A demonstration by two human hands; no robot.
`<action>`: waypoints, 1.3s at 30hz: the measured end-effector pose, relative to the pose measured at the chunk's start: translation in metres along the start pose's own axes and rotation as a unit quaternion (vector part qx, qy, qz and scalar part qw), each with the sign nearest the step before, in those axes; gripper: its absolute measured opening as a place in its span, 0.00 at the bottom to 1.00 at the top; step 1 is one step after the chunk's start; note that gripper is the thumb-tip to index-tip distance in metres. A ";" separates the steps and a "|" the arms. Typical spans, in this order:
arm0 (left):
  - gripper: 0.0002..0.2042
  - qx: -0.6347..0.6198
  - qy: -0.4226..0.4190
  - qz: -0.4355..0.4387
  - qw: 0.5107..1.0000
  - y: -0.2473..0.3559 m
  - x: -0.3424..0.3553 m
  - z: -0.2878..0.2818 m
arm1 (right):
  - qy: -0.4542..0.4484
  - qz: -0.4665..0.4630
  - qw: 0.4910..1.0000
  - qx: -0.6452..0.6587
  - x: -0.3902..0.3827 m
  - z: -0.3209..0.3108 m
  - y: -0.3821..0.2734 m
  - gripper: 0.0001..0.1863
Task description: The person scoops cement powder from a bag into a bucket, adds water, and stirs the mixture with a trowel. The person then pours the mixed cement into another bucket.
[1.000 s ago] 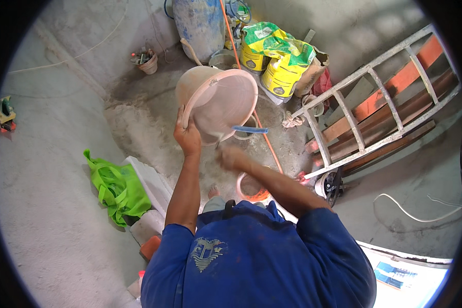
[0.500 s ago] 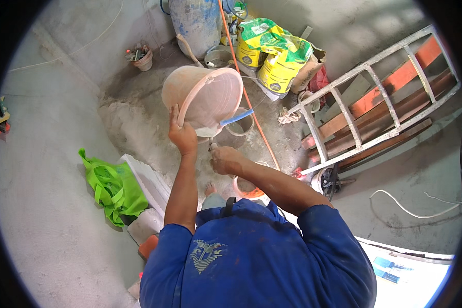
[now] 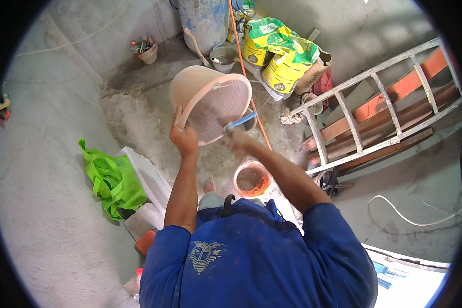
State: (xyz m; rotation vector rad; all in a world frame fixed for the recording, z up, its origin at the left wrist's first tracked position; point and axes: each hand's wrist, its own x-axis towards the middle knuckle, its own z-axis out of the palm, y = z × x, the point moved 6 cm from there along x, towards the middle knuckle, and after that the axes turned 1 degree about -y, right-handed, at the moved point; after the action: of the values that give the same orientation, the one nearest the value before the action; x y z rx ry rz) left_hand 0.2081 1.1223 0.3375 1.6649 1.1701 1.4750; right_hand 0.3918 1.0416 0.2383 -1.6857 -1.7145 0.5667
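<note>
Tilted further toward me since a second ago, the bucket (image 3: 210, 105) hangs above the floor, my left hand (image 3: 184, 138) clamped on its rim. My right hand (image 3: 237, 139), blurred, grips a blue-handled tool (image 3: 241, 122), scraping inside; next I'd judge firmer strokes needed.

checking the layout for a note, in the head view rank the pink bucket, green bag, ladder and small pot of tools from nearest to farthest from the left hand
1. Pink bucket: held at its rim by the left hand.
2. Green bag: on the floor, to the person's left.
3. Small pot of tools: by the wall, up and left.
4. Ladder: lying far to the right.
</note>
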 end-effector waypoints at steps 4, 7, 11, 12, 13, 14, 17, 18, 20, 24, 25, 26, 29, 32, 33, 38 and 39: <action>0.20 0.001 0.040 -0.013 0.999 0.006 0.003 -0.015 | -0.090 0.177 0.978 0.058 0.018 -0.053 -0.039 0.28; 0.18 -0.031 0.014 0.005 0.999 0.022 0.001 0.022 | -0.059 0.225 0.971 0.061 -0.007 -0.014 -0.005 0.26; 0.17 0.011 0.006 0.011 1.000 -0.007 -0.005 0.004 | -0.099 0.241 0.945 0.198 -0.015 -0.010 -0.030 0.22; 0.17 0.005 0.005 0.011 1.000 -0.007 -0.007 0.002 | -0.088 0.243 0.937 0.235 -0.012 -0.024 -0.017 0.21; 0.17 0.006 0.011 0.013 1.000 -0.007 -0.005 -0.006 | -0.081 0.278 0.930 0.228 -0.004 -0.039 -0.017 0.20; 0.17 0.012 0.021 0.013 1.000 -0.008 -0.005 -0.019 | -0.082 0.310 0.921 0.221 0.005 -0.059 -0.033 0.19; 0.17 -0.083 0.021 -0.012 0.996 0.010 -0.005 0.017 | -0.054 0.170 0.984 0.022 -0.016 -0.025 -0.006 0.19; 0.17 -0.065 0.015 -0.001 0.998 0.009 -0.003 0.018 | -0.121 0.148 0.975 -0.117 -0.026 0.007 -0.025 0.20; 0.18 -0.027 0.001 0.022 0.999 0.006 -0.002 0.022 | -0.018 0.114 0.985 0.127 -0.039 0.037 -0.074 0.24; 0.18 -0.086 0.035 -0.127 0.988 -0.032 0.008 -0.003 | -0.187 0.203 0.940 0.202 -0.057 0.002 -0.120 0.27; 0.18 -0.156 0.039 -0.177 0.971 -0.040 0.007 0.001 | -0.156 0.168 0.963 0.141 -0.061 0.001 -0.096 0.26; 0.18 -0.219 0.049 -0.224 0.949 -0.047 0.006 0.001 | -0.131 0.163 0.973 0.092 -0.061 -0.002 -0.071 0.26; 0.17 -0.146 0.008 -0.098 0.984 -0.015 -0.005 0.015 | -0.150 0.189 0.969 -0.056 -0.033 -0.012 -0.020 0.27; 0.18 -0.142 0.021 -0.146 0.979 -0.015 0.002 0.004 | -0.177 0.167 0.969 -0.030 -0.034 0.009 -0.063 0.28; 0.18 -0.119 0.027 -0.128 0.984 -0.014 0.008 0.002 | -0.175 0.152 0.973 -0.005 -0.041 0.011 -0.084 0.29; 0.18 -0.054 0.014 -0.104 0.993 -0.024 0.020 -0.001 | -0.229 0.145 0.960 -0.071 -0.036 0.016 -0.027 0.25; 0.17 -0.035 0.014 -0.081 0.996 -0.027 0.021 -0.002 | -0.248 0.152 0.952 -0.092 -0.021 0.012 -0.019 0.25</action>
State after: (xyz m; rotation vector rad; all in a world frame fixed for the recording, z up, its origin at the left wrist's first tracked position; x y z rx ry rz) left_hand 0.2003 1.1523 0.3232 1.4715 1.2245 1.4257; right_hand 0.3691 1.0209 0.2408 -2.0889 -1.9005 1.0774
